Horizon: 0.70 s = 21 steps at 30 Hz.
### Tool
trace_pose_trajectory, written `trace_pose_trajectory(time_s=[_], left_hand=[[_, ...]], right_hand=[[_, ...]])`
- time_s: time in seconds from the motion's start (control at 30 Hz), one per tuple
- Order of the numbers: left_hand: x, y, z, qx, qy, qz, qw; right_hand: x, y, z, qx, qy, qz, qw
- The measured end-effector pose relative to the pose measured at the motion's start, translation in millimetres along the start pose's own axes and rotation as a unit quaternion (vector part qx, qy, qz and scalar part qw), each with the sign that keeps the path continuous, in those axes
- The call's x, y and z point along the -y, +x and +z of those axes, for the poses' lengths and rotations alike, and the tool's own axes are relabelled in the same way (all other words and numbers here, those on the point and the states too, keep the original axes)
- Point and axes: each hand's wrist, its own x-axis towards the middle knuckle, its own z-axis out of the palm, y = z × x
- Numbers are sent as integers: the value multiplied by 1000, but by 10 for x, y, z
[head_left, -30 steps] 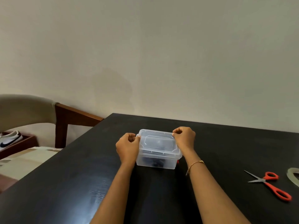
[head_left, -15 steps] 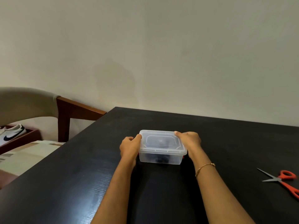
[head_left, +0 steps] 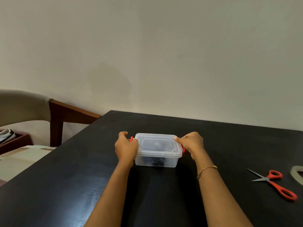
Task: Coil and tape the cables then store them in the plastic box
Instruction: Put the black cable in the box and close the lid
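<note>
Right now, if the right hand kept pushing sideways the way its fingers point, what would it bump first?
The plastic box: the right hand already grips its lidded end by the red clip. The left hand lies beyond it.

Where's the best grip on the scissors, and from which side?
Probably the orange handle loops, from the near right. The scissors lie flat on the black table, loops toward the near-right edge, and the slightly parted blade tips point left and away, so that approach stays clear of the points.

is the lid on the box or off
On. The lid sits flat on the box, both hands at its red end clips; latched, cannot tell.
</note>
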Motion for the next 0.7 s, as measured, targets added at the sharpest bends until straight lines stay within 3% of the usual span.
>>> trace_pose_trajectory(time_s=[0.13, 0.23, 0.43, 0.5, 0.57, 0.63, 0.7], left_hand=[[-2, -69, 46, -48, 81, 91, 991], [-17, -68, 66, -60, 141, 125, 980], [-24, -74, 68, -56, 190, 166, 966], [3, -97, 96, 2, 156, 181, 971], [32, -158, 170, 119, 117, 218, 961], [58, -269, 304, 231, 107, 259, 932], [105, -350, 448, 268, 161, 314, 896]], right_hand=[[158, -226, 97, -81, -184, -113, 973], [219, -356, 166, -79, -280, -162, 943], [210, -410, 100, -65, -289, -160, 942], [172, -399, 50, -59, -235, -159, 957], [142, -385, -18, 15, -200, -171, 965], [101, -428, -173, 109, -244, -180, 947], [20, -476, -344, 172, -287, -175, 926]])
